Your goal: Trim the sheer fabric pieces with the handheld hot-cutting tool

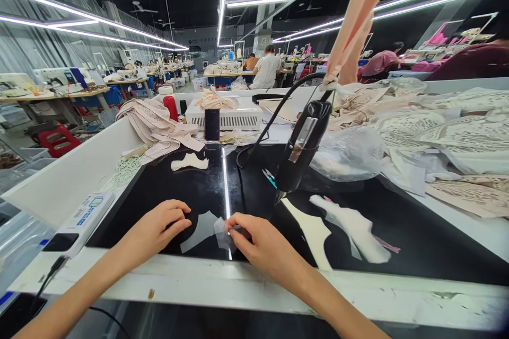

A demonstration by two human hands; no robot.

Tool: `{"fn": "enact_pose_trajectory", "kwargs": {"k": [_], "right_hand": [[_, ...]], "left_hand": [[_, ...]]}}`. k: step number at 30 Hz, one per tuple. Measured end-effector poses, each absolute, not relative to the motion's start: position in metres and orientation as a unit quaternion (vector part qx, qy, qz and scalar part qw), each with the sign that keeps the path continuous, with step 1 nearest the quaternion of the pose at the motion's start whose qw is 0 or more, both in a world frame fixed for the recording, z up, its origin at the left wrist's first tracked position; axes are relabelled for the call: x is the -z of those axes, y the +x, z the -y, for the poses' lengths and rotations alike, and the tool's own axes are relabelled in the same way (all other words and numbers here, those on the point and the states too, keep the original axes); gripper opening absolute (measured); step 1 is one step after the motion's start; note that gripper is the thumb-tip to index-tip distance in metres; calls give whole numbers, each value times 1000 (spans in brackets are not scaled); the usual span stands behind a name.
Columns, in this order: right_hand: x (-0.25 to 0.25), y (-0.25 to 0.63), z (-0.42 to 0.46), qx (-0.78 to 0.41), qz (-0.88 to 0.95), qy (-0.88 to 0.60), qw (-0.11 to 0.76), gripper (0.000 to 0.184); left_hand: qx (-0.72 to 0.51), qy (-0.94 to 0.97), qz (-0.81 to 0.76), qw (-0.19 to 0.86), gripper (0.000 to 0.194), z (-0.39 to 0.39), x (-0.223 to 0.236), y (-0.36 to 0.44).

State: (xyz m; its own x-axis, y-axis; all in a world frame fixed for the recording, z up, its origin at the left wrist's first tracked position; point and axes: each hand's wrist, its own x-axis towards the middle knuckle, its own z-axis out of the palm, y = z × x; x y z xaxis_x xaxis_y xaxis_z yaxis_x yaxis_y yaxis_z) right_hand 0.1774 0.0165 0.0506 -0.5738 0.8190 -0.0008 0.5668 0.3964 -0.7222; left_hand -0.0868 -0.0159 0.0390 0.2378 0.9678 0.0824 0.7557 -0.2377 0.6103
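Nearest the viewer, two bare forearms (pixel 95 282) rise from the lower edge and cross the front of a white-edged bench (pixel 191 278) topped by a glossy black panel (pixel 151 190). The right hand (pixel 260 237) is pinched, thumb and fingertips meeting on the right end of a translucent sheet piece (pixel 200 233); whether this paler end is a fold or a separate scrap cannot be told. The piece lies on the panel between the two hands. The left hand (pixel 165 225), to its left, is relaxed, fingers loosely curled, thumb apart. Beyond the left hand rests a small white cut piece (pixel 190 162). Beyond the right hand, a black corded tool (pixel 288 167) points its tapered nozzle downward, teal-handled thread snips (pixel 271 178) just beside it. Right of the right hand lies a cream cut piece (pixel 313 229); farther right, a white padded piece (pixel 360 230) with a pink edge showing.
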Motion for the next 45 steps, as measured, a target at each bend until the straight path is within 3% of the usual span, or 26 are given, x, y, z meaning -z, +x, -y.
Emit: {"fn": "enact_pose_trajectory", "kwargs": {"k": [3,8,12,25,45], "right_hand": [[-56,176,-12,-360,817,-403,201,20],[-66,170,-3,-387,830,-345,207,19],[-68,169,0,-409,826,-325,211,19],[-62,183,-10,-564,672,-416,239,16],[-54,181,-11,-672,555,-420,254,36]], "left_hand": [[-285,707,-592,262,24,20,-43,-80],[-338,649,-491,472,37,25,-53,-47],[-327,598,-461,568,25,24,-55,-36],[-352,513,-557,550,33,34,-44,-51],[-439,414,-574,554,36,46,-32,-63]]}}
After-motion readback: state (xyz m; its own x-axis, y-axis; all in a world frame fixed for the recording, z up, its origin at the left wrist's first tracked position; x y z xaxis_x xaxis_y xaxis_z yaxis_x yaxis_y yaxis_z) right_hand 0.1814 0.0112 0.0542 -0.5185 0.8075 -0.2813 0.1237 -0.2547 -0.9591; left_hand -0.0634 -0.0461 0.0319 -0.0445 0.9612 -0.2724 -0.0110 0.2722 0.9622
